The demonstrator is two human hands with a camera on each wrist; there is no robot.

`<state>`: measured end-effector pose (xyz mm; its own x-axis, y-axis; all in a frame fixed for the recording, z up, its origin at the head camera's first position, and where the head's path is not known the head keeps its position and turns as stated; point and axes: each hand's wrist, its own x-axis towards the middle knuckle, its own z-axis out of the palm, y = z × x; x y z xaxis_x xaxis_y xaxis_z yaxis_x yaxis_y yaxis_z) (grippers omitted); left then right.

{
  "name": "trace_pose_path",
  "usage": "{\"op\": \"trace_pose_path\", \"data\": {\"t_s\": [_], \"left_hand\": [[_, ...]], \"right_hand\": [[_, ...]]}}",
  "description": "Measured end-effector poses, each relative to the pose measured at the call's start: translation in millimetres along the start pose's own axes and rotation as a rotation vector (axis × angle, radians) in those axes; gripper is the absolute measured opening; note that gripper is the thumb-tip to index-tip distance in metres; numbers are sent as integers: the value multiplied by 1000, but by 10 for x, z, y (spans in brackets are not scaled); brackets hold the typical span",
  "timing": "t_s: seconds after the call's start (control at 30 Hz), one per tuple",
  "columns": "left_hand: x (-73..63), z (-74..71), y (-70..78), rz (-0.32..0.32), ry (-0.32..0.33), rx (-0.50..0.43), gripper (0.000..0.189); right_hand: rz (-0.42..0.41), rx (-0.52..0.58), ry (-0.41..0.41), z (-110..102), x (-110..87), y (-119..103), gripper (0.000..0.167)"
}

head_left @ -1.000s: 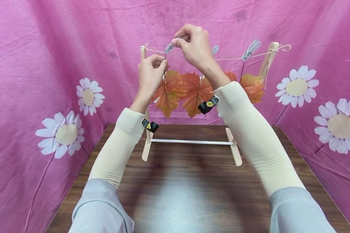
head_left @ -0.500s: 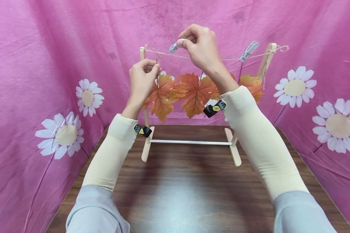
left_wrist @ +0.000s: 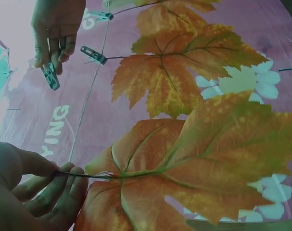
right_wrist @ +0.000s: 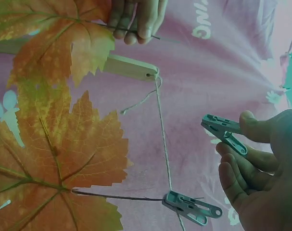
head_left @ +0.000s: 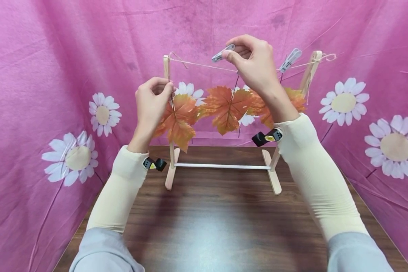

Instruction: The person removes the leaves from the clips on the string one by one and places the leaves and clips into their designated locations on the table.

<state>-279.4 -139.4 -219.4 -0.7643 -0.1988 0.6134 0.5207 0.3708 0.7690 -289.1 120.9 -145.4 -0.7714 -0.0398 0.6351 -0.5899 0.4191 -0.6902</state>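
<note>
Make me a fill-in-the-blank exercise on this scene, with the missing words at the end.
1. The left hand pinches a maple-shaped leaf by its ____.
2. The clothespin that is off the twine is held in the person's ____ hand.
3. The pinched leaf is nearer the stand's ____ post, as the person sees it.
4. The low crossbar of the wooden stand is ____ in color.

Missing words: stem; right; left; white.

Glare and soft shadows mark the tabletop [head_left: 207, 223] in the bright head view; wrist views are dimmer.
</note>
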Motion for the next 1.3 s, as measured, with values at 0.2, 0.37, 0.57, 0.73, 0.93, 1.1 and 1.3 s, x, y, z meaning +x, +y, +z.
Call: {"op": "trace_pose_path", "data": {"t_s": [0.2,0.37,0.57,0.73,0.93,1.1,1.3], "left_hand": [[-114,-67,-4,-13,12,19,14],[-229,-106,-2,-28,-1,9,14],[-390,-149,-21,-18,-33,-4,15],[-508,-148,-65,-48,-75,-40,16],[-626,-122,-122,-110,-131,-110,17],[-745,-82,-176,-155,-198,-211,14],[-875,-6,-250,-196,-222,-281,6]], "right_hand": [[8,24,-4,-97,-132,16,31],[-17,49,10,-158,-291,30,29],[-48,58,27,-238,-492,98,27],[-31,73,25,-330,-653,215,23],[-13,14,8,-455,-820,386,26],[-6,-26,-29,-552,-973,525,25],[1,-95,-70,-639,-1133,701,30]]}}
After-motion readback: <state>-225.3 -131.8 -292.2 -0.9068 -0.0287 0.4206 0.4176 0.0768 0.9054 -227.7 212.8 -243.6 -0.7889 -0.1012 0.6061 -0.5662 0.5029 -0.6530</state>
